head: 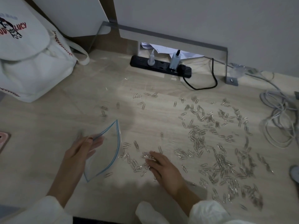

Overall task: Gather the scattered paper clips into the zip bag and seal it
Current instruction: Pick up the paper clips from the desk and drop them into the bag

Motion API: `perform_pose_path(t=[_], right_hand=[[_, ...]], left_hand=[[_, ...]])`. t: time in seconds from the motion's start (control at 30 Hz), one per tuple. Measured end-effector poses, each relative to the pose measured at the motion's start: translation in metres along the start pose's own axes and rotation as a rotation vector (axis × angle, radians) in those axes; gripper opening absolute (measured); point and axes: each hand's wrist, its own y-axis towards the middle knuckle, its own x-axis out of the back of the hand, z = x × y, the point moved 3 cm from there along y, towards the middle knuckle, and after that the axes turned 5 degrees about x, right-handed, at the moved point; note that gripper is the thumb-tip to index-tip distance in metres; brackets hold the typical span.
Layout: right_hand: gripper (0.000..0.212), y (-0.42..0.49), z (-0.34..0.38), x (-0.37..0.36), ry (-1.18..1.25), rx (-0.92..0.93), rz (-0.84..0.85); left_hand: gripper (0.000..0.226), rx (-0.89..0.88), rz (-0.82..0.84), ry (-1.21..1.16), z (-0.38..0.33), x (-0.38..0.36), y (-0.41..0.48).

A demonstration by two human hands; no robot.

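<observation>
Standing at the far left on the light wooden table (48,117), a white tote bag (32,65) with a printed design leans near the wall. Below it, a white-sleeved left hand (80,151) pinches the upper rim of the clear zip bag (106,152) between thumb and fingers. The bag's blue-edged mouth gapes toward the right, its lower edge resting on the table. No clips can be made out inside it.

Just right of the mouth, the right hand (163,168) lies palm down with bent fingers resting on a small cluster of paper clips (197,139). Whether it actually grips any of them cannot be told, as the fingertips are blurred. More clips lie loose between this hand and the bag.

The bulk of the clips is scattered across the centre and right of the table, densest toward the lower right.

At the rear centre, a black power strip (160,66) holds white plugs, and a black cord (213,81) loops beside it. At the far right lies a coil of white cable (278,120), apart from the clips.
</observation>
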Motion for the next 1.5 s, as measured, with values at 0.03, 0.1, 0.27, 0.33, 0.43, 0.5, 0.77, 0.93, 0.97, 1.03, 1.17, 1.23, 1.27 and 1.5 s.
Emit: perform_pose_path(t=[0.03, 0.1, 0.27, 0.33, 0.43, 0.5, 0.77, 0.93, 0.97, 1.03, 1.17, 1.23, 1.27, 1.5], right_hand=[[0.034, 0.001, 0.001, 0.001, -0.002, -0.006, -0.029], [0.025, 0.003, 0.001, 0.002, -0.031, -0.019, -0.062], [0.069, -0.003, -0.003, 0.011, -0.152, -0.248, -0.049], [0.069, -0.005, -0.007, 0.009, -0.124, -0.333, -0.059], [0.049, -0.001, -0.003, 0.007, -0.015, -0.359, -0.079], [0.033, 0.004, 0.002, 0.003, 0.066, -0.394, -0.072], [0.017, 0.020, 0.010, -0.005, -0.112, -0.363, 0.048], [0.038, 0.031, 0.018, -0.002, -0.353, -0.248, 0.192], [0.037, 0.032, 0.019, -0.002, -0.363, -0.241, 0.208], [0.037, 0.034, 0.020, -0.003, -0.402, -0.227, 0.234], [0.010, 0.040, 0.023, -0.004, -0.600, -0.119, 0.278], [0.018, 0.041, 0.024, -0.004, -0.620, -0.092, 0.308], [0.019, 0.042, 0.023, -0.006, -0.626, -0.090, 0.320], [0.033, 0.050, 0.021, 0.024, -0.350, -0.270, 0.352]], left_hand=[[0.031, 0.005, 0.000, 0.000, 0.002, -0.001, -0.003], [0.031, 0.014, -0.003, -0.002, 0.006, -0.004, -0.006], [0.029, 0.021, -0.032, -0.018, 0.007, -0.005, -0.010], [0.028, 0.027, -0.038, -0.027, 0.006, -0.005, -0.011], [0.027, 0.022, -0.048, -0.025, 0.007, -0.006, -0.012], [0.027, 0.024, -0.047, -0.020, 0.009, -0.007, -0.013], [0.027, 0.027, -0.043, -0.029, 0.006, -0.006, -0.013], [0.027, 0.035, -0.054, -0.030, 0.006, -0.003, -0.011], [0.026, 0.035, -0.054, -0.032, 0.005, -0.002, -0.010], [0.027, 0.040, -0.055, -0.038, 0.004, -0.002, -0.008], [0.028, 0.031, -0.059, -0.024, -0.001, 0.000, -0.003], [0.028, 0.025, -0.064, -0.027, -0.005, 0.001, 0.000], [0.028, 0.024, -0.064, -0.032, -0.007, 0.001, 0.001], [0.028, 0.042, -0.081, -0.060, -0.014, 0.002, 0.007]])
